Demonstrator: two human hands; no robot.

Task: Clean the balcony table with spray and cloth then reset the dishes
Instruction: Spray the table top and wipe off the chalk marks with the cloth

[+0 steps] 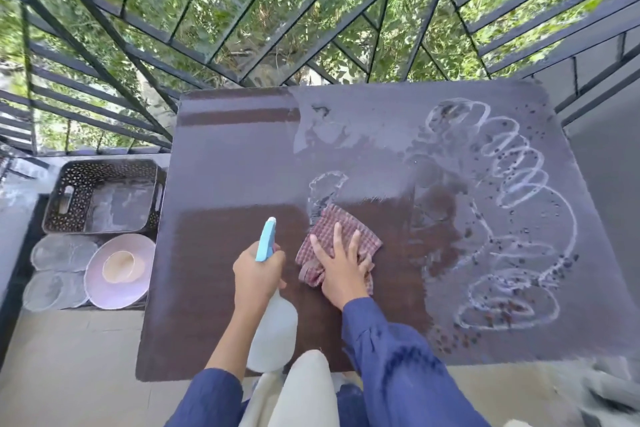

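The dark brown table [235,163] fills the middle of the view. Its left half looks wiped and glossy; its right half carries white looping smears and dark specks [512,218]. My left hand [258,270] grips a translucent spray bottle [273,329] with a light blue nozzle pointing away from me. My right hand [341,263] presses flat, fingers spread, on a red-and-white checked cloth [337,230] bunched on the table's near centre. Beside the table on the left lie a pink plate [100,270] with a beige bowl [119,266] on it and two clear glass plates [62,251].
A dark perforated basket [104,196] stands on the floor left of the table, above the dishes. A black metal railing [242,45] runs right behind the table's far edge, with green foliage beyond. A grey wall [609,156] borders the right side.
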